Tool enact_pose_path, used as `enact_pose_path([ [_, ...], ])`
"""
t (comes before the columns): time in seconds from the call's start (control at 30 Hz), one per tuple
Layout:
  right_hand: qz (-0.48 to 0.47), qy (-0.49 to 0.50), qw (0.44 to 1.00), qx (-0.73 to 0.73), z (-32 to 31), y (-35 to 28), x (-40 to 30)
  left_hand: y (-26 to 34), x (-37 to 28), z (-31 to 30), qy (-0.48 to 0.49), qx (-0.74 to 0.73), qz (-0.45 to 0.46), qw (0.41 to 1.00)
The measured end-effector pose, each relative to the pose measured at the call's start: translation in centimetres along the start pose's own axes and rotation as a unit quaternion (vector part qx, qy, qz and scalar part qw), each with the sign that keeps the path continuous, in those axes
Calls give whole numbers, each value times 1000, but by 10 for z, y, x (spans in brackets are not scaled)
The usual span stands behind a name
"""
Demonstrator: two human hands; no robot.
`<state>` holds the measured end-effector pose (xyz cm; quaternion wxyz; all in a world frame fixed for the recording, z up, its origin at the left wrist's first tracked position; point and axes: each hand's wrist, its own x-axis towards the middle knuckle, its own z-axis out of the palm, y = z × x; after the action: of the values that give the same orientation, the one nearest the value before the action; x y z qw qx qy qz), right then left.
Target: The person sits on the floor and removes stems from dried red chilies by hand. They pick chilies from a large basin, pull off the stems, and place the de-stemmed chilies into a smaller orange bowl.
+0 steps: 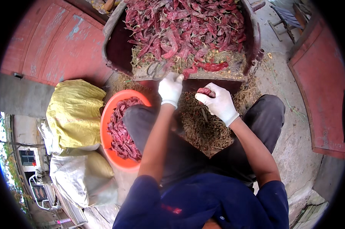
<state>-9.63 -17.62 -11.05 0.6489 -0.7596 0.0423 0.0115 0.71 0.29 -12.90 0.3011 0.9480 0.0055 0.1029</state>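
My left hand [171,88], in a white glove, is at the cart's front edge with a dried red chili pepper [190,71] at its fingertips. A pair of scissors [156,70], somewhat blurred, lies or hangs just above that hand. My right hand [216,100], also gloved, holds a piece of dried red chili [206,92] between thumb and fingers, over the gap between my knees. Another red chili [213,66] lies along the cart edge. Beyond it a large heap of dried chilies [186,25] fills the cart bed.
An orange plastic basin [106,143] with dried chilies stands beside my left knee. Yellow [75,114] and white woven sacks [70,174] lie further left. Dry stems [204,128] cover the ground between my legs. Red metal doors [321,80] flank both sides; a chain [250,75] hangs at the cart's right corner.
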Motion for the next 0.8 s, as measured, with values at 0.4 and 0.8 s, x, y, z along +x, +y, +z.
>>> enact_pose_path([
  [0.4, -159, 79, 978, -111, 4, -17, 5, 33, -49, -47, 107, 11, 285, 952],
  [0.8, -15, -29, 999, 40, 1, -9, 2, 43, -63, -36, -47, -280, 181, 942],
])
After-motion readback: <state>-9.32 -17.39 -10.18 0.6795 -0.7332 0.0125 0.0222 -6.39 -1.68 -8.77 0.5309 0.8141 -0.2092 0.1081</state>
